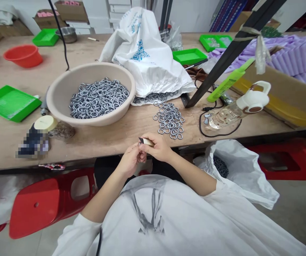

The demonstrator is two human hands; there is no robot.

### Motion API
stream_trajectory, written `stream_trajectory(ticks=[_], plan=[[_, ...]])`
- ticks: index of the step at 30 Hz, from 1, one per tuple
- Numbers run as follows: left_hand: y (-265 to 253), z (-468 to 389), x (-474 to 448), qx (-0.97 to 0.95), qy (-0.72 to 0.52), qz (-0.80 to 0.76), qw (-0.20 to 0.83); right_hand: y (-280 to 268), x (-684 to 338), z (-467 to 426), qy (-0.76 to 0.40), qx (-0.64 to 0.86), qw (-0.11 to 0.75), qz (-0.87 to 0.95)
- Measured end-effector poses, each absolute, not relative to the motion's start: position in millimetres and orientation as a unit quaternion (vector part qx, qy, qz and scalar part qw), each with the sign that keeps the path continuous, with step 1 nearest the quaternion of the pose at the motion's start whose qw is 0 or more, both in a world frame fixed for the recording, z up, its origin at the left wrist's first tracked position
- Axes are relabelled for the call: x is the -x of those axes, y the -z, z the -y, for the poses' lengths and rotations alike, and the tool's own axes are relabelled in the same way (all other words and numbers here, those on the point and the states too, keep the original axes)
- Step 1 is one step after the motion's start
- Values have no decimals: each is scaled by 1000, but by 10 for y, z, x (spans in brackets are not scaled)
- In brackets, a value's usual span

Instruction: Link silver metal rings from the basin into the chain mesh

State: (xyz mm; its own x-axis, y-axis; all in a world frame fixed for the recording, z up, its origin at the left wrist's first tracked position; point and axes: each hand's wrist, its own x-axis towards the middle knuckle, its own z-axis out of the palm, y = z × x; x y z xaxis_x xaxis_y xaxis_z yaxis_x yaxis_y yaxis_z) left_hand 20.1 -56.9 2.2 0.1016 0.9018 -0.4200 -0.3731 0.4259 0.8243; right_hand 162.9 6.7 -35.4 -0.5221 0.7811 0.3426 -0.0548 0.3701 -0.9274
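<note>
In the upper centre of the frame, a crinkled white plastic sack slumps on the wooden bench, beside a round beige basin heaped with shiny grey rings; a dark slanting post hides part of the right side. Loose rings lie below the sack. At frame centre, the right hand grips a small pale piece, its long axis slanting slightly, dark end pointing left. The left hand has its fingers drawn together there; their contents are too small to tell.
</note>
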Motion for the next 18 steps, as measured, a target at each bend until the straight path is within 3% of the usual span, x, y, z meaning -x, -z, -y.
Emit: stream_trajectory(ticks=[3,6,8,10,12,13,15,18], plan=[[66,522,-183,-288,-444,-512,677,429,-1580,-86,-583,252,376,674],[-11,432,-51,-393,-442,-539,599,489,-1623,-227,-539,305,411,669],[-215,296,133,-526,-437,-564,463,496,-1699,-344,-481,366,454,655],[-497,70,380,-617,-432,-609,249,483,-1790,-446,-454,403,479,635],[-768,-231,646,-661,-356,-659,42,464,-1872,-515,-456,411,485,623],[-872,-392,768,-664,-285,-691,-4,456,-1907,-536,-457,413,484,622],[-999,-686,960,-636,-127,-761,-2,448,-1970,-565,-452,420,485,619],[-1041,-943,1077,-599,-18,-800,-8,454,-2083,-658,-432,437,494,615]])
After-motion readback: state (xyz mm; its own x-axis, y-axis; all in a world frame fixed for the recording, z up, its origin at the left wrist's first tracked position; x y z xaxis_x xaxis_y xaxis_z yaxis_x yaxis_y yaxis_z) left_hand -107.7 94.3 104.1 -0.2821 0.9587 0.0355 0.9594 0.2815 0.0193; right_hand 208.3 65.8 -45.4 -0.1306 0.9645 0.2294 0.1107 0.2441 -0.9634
